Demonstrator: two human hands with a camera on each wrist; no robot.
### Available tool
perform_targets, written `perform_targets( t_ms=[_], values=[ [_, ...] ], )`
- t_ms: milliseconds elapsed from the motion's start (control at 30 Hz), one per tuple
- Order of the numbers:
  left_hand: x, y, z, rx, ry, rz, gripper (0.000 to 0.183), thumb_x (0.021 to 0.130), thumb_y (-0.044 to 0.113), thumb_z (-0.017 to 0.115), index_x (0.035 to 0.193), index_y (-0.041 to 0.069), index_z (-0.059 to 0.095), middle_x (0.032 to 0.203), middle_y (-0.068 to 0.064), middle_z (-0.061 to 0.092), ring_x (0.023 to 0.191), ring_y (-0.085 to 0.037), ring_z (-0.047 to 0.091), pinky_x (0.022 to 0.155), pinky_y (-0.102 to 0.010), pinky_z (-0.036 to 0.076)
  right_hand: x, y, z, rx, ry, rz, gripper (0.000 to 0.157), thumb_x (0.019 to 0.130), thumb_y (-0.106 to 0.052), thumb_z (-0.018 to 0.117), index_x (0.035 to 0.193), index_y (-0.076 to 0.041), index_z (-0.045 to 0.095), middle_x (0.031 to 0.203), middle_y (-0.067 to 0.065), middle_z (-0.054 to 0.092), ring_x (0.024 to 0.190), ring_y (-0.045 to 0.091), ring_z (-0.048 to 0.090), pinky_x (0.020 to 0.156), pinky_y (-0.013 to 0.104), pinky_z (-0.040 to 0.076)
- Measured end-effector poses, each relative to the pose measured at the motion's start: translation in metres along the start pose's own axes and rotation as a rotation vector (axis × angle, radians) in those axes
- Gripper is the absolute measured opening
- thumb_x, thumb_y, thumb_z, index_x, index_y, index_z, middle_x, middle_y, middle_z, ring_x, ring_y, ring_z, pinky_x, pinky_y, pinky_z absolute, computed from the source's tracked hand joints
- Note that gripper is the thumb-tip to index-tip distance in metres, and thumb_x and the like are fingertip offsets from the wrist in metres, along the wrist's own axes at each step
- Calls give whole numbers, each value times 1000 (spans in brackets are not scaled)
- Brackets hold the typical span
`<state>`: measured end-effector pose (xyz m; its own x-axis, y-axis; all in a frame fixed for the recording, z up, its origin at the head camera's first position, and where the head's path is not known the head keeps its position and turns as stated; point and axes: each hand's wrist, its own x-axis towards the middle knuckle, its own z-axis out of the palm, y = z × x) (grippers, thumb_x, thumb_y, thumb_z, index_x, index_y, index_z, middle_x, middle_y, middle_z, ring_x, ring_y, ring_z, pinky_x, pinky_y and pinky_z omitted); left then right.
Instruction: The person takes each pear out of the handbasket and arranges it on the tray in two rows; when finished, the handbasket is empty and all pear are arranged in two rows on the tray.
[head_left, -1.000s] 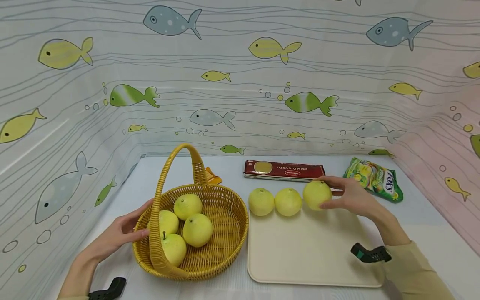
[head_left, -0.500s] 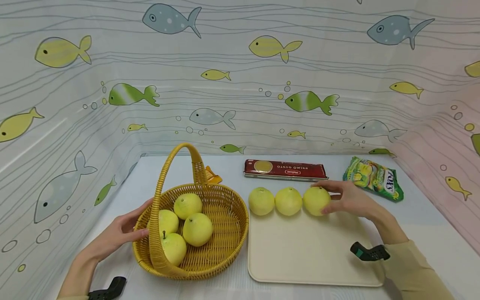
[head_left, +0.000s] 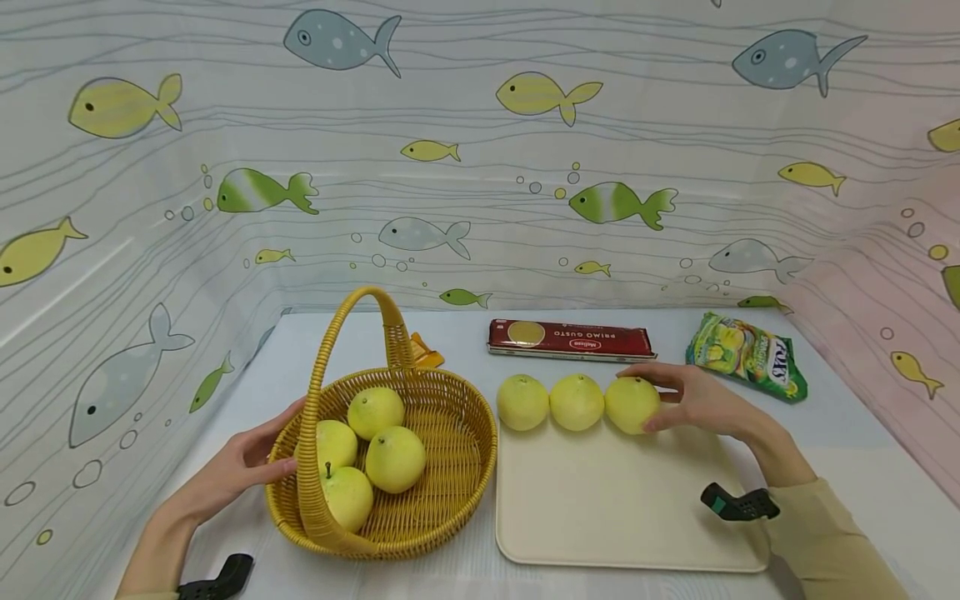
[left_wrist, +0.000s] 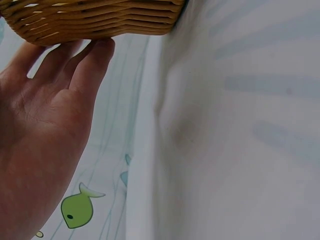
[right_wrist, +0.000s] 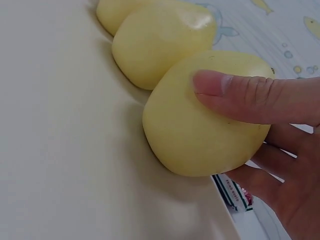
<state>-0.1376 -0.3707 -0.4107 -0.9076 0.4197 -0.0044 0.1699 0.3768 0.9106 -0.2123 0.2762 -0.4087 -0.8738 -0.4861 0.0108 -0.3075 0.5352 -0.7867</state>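
table: white | on it: wicker basket (head_left: 465, 446), cream tray (head_left: 630, 508), red pack (head_left: 573, 340), green bag (head_left: 750, 358), orange packet (head_left: 426, 354)

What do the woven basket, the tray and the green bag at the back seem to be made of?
Woven basket: golden, slightly glossy strands; wicker, or perhaps plastic imitating it.
Tray: smooth, even cream surface with rounded corners; probably plastic, though coated metal is possible.
Green bag: crinkled and printed; likely plastic film.
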Motion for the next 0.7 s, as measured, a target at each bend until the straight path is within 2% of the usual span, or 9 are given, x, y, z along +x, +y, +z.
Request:
perform_targets(
  t_ms=[133, 200, 333, 467, 600, 700],
  values=[
    [0, 0, 0, -5, -4, 5, 73, 99, 2, 56, 161, 15, 20, 163, 20, 24, 136, 19, 29, 103, -6, 31, 0, 1, 0, -16, 1, 0, 71, 76, -29, 87, 140, -20, 58, 140, 10, 59, 129, 39, 54, 103, 62, 44],
    [0, 1, 0, -7, 0, 7, 73, 99, 2, 56, 161, 14, 20, 162, 20, 24, 136, 19, 28, 104, -6, 31, 0, 1, 0, -27, 1, 0, 71, 76, -30, 87, 140, -19, 58, 140, 10, 60, 127, 39, 55, 102, 57, 47],
    [-1, 1, 1, -6, -3, 16, 73, 99, 1, 56, 161, 14, 20, 163, 19, 23, 135, 20, 28, 103, -6, 31, 0, 3, 0, -33, -5, -11, 75, 74, -30, 89, 141, -17, 57, 139, 10, 60, 124, 31, 59, 101, 36, 49],
    [-1, 1, 1, -6, -3, 19, 73, 99, 1, 56, 161, 14, 19, 162, 19, 23, 135, 20, 29, 103, -6, 31, 2, 6, 1, -37, -6, -38, 79, 72, -30, 90, 142, -15, 56, 138, 9, 61, 120, 12, 60, 98, 18, 47],
    [-1, 1, 1, -10, 8, 10, 73, 99, 1, 56, 161, 14, 20, 163, 17, 23, 135, 19, 29, 103, -6, 32, 1, 7, 0, -43, -6, -50, 79, 72, -30, 90, 142, -15, 55, 138, 9, 61, 118, 1, 58, 97, 15, 45],
    [-1, 0, 1, -7, 14, 2, 74, 99, 2, 57, 161, 15, 20, 164, 16, 23, 135, 19, 29, 103, -6, 32, 1, 7, 1, -45, -10, -43, 79, 73, -31, 90, 142, -14, 55, 138, 9, 61, 120, 6, 59, 97, 16, 45]
  ],
)
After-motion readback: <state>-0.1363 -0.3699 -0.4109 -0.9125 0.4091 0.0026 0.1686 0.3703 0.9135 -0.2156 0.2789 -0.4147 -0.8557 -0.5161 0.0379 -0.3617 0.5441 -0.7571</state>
